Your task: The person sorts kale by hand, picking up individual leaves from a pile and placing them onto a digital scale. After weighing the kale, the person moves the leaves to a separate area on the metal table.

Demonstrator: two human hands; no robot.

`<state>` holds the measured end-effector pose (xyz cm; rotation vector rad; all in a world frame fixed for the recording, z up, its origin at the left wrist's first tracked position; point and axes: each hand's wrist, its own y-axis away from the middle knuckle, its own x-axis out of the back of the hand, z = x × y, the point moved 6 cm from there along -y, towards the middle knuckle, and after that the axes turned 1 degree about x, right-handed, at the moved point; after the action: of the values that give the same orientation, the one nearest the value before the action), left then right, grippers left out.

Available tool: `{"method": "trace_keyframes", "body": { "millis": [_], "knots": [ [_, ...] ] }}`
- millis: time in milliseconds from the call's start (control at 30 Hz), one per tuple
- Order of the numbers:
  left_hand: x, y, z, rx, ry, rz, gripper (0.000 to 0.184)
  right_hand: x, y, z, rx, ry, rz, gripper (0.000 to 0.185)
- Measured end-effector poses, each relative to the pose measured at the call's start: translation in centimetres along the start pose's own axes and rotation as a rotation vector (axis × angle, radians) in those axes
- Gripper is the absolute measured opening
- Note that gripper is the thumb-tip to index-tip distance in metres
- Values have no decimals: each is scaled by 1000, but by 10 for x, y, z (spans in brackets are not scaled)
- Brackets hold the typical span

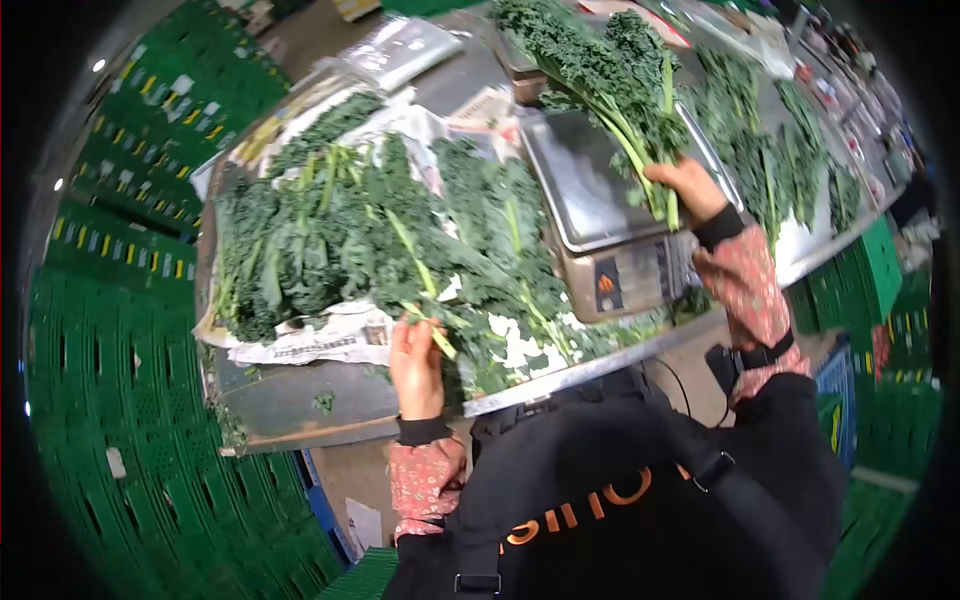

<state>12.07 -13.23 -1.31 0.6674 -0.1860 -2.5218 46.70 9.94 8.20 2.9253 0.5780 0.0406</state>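
Your right hand (688, 186) is wrapped around a kale bunch (610, 90) over the metal scale (585, 195), while your left hand (416, 365) pinches a pale green stem (443, 344) near the front edge of the counter (350, 395).

- Curly kale bunch (598, 55): dark green, ruffled, held aslant on the right, leaves far, pale stems near.
- Kale stem (443, 343): pale green, slanted at near left.

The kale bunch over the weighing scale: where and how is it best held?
Likely around its pale lower stems, coming from the near side, where the right hand holds it: they point that way and gather narrowly, while the curly leaves spread beyond.
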Motion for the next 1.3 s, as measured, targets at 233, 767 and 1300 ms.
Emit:
{"method": "trace_keyframes", "body": {
  "millis": [233, 767, 1300],
  "knots": [
    [1, -7, 39, 5, 49, -147, 35, 79, 10, 48, 60, 1056, 498, 82],
    [3, -101, 78, -76, -248, -105, 22, 126, 9, 62, 472, 1050, 520, 33],
    [-228, -10, 104, -753, -773, -645, 21, -29, -54, -120, 459, 1443, 280, 38]
  ]
}}
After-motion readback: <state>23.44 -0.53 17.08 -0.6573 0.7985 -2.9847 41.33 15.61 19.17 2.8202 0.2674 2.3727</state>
